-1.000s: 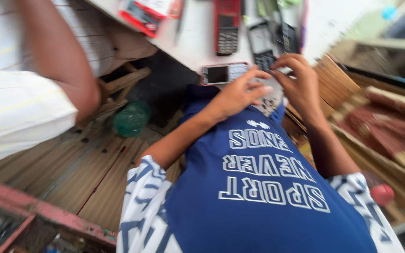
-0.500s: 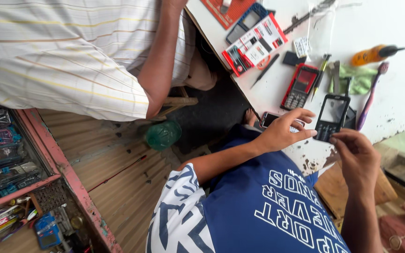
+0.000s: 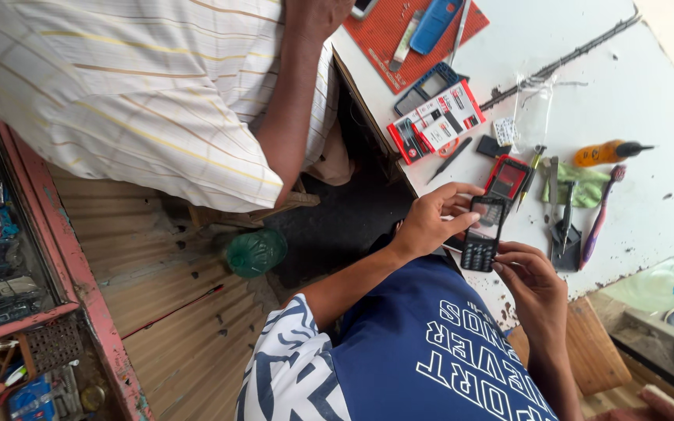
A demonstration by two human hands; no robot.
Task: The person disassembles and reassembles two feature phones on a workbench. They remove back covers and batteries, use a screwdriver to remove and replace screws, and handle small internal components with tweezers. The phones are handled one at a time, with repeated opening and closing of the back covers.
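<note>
Left hand [image 3: 428, 222] fingers curled, gripping the top of one black keypad phone [image 3: 483, 234]; right hand [image 3: 530, 273] fingers pinch its bottom end. Phone sits over the near edge of the white tabletop [image 3: 665, 86]. Just beyond: one red phone [image 3: 508, 178], one toothbrush [image 3: 601, 217], one orange bottle [image 3: 606, 152], one red mat [image 3: 399, 23] at the far edge.

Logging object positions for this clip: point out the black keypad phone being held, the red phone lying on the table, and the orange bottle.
black keypad phone [image 3: 482, 232], head view, on its lower screen edge.
red phone [image 3: 508, 178], head view, middle of its face.
orange bottle [image 3: 598, 153], head view, on its body.
</note>
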